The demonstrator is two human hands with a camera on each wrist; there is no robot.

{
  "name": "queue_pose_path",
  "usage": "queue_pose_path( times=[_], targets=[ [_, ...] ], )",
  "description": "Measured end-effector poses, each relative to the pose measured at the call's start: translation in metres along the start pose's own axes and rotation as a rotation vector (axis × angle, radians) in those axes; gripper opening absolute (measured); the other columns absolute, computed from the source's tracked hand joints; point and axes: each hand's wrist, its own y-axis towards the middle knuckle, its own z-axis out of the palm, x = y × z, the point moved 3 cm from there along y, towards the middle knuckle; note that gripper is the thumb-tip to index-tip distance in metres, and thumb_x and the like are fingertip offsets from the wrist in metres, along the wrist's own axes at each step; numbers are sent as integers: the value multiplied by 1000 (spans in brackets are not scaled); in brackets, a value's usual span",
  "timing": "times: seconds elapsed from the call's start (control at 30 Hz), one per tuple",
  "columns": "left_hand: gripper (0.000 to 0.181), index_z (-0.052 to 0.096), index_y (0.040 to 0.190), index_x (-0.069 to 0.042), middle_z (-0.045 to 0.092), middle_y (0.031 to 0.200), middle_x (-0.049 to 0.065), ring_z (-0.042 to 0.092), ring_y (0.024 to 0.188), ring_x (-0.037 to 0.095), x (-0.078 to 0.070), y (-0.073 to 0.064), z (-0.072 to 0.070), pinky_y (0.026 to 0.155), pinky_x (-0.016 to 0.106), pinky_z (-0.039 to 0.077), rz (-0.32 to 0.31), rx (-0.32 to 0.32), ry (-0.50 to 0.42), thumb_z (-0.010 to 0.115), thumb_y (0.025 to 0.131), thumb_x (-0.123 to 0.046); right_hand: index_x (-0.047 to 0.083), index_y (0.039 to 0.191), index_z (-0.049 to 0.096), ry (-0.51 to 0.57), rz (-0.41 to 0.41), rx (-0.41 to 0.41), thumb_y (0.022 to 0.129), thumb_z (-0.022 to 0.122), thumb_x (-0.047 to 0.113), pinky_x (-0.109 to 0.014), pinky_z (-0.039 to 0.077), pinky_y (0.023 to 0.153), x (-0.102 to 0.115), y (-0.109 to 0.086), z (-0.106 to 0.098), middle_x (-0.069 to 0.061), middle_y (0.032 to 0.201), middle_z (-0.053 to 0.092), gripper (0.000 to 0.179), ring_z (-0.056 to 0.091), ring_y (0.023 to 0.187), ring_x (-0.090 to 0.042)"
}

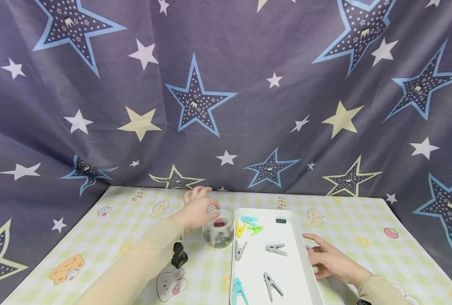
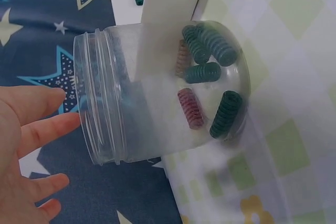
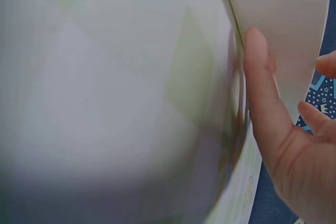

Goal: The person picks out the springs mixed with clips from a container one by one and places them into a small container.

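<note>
A clear round jar (image 1: 218,235) stands just left of the white tray. Inside it lie several coil-shaped pieces like small springs, dark green ones (image 2: 226,114) and red ones (image 2: 190,108). My left hand (image 1: 200,212) is at the jar's mouth with fingers spread and nothing between them; in the left wrist view, its fingertips come right up to the rim. At the tray's right side, my right hand (image 1: 330,259) touches the outer wall with extended fingers. One dark green coil (image 1: 281,221) lies near the far end of the white tray (image 1: 294,254).
The tray also holds clothespins: blue (image 1: 250,220), yellow (image 1: 241,229), green (image 1: 255,229) and several grey (image 1: 276,249), with another blue one (image 1: 239,291) at its near end. A checked tablecloth (image 1: 134,250) covers the table. Behind hangs a star-patterned curtain (image 1: 248,127).
</note>
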Motion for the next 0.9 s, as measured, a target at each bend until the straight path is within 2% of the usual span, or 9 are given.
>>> queue_pose_path(
  times=[0.4, 0.67, 0.9],
  targets=[
    [18, 68, 100, -15, 38, 143, 21, 22, 133, 40, -2, 1, 0, 103, 62, 12, 17, -17, 18, 65, 85, -25, 0, 147, 2, -12, 7, -11, 86, 53, 7, -32, 55, 65, 0, 1, 0, -9, 105, 54, 80, 63, 81, -15],
    [19, 68, 101, -14, 38, 142, 23, 22, 133, 41, -10, 0, -3, 104, 62, 11, -10, -31, 5, 64, 86, -23, 0, 147, 2, -12, 6, -9, 87, 53, 7, -33, 56, 66, 0, 1, 0, -9, 105, 54, 79, 63, 81, -16],
    [32, 64, 117, -16, 35, 144, 21, 21, 133, 39, -13, 3, -1, 105, 63, 11, -39, -11, 45, 63, 87, -27, -1, 147, 1, -16, -9, -7, 93, 50, 12, -33, 56, 65, 0, 1, 0, -10, 106, 53, 74, 63, 81, -17]
  ],
)
